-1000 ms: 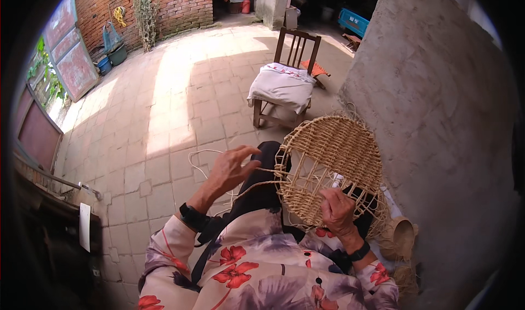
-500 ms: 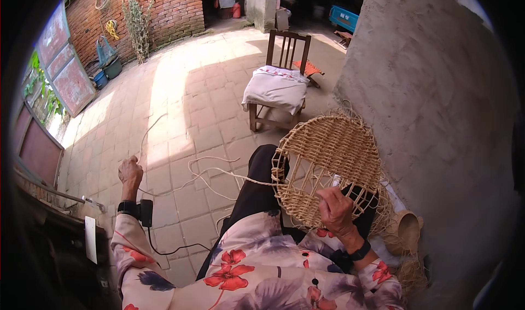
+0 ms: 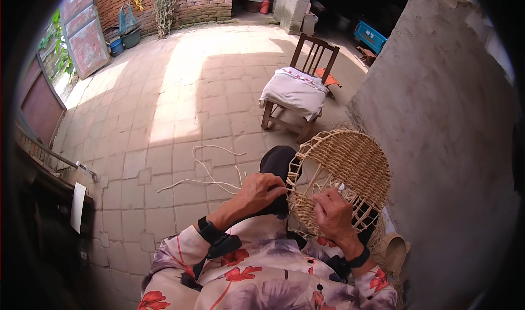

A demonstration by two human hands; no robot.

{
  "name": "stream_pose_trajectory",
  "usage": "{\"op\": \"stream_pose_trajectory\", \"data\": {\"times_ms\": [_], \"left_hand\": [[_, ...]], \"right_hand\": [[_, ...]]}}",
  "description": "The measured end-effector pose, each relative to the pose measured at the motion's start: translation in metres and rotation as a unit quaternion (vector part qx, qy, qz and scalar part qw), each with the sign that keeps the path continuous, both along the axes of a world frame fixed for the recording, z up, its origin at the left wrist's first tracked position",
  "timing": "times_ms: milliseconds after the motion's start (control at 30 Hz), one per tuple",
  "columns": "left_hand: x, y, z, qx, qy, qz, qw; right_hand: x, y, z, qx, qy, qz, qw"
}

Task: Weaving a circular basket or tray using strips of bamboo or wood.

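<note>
A round, tan woven panel (image 3: 355,159) of twisted cord leans across my lap, with an unfilled gap of bare spokes toward its near left side. My left hand (image 3: 256,195) is closed in a pinch at the panel's left rim, on a pale cord. Loose lengths of the cord (image 3: 205,182) trail on the ground beyond that hand. My right hand (image 3: 333,214) is closed over the near part of the panel, its fingers curled at the spokes beside the gap. Its fingertips are partly hidden.
A wooden chair (image 3: 298,88) with a pale cloth on its seat stands ahead. A grey plastered wall (image 3: 437,146) rises close on the right. Loose fibre and a tan rounded container (image 3: 395,250) lie by my right side. A dark structure with a metal bar (image 3: 60,157) is at left.
My left hand has come in from far left to the panel's rim. My right hand stays at the panel. The view has shifted, so the chair appears farther right.
</note>
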State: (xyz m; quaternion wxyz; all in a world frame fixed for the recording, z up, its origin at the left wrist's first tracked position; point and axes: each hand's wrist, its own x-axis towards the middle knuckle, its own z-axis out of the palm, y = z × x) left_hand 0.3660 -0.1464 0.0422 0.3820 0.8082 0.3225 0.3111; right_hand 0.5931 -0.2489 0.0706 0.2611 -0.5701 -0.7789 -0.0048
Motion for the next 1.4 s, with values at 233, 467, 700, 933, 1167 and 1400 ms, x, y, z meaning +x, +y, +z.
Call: {"op": "stream_pose_trajectory", "data": {"times_ms": [233,467,700,933,1167,1400], "left_hand": [[0.013,0.001,-0.016,-0.106,-0.092,-0.024,0.990],[0.009,0.002,-0.013,-0.100,-0.125,-0.052,0.986],[0.016,0.013,-0.009,0.067,-0.135,-0.031,0.988],[0.029,0.008,-0.019,-0.077,-0.126,-0.003,0.989],[0.043,-0.008,-0.018,-0.047,-0.125,0.074,0.988],[0.048,-0.024,-0.024,0.035,-0.156,0.098,0.982]], "right_hand": [[-0.013,0.046,0.018,0.076,-0.058,0.007,0.995],[-0.018,0.058,0.016,0.065,-0.058,0.013,0.996],[-0.014,0.058,0.012,0.039,0.004,0.005,0.999],[-0.011,0.045,0.020,0.058,0.083,-0.003,0.995],[-0.010,0.032,0.012,0.018,0.050,0.017,0.998],[-0.007,0.030,0.017,0.025,0.016,0.034,0.999]]}}
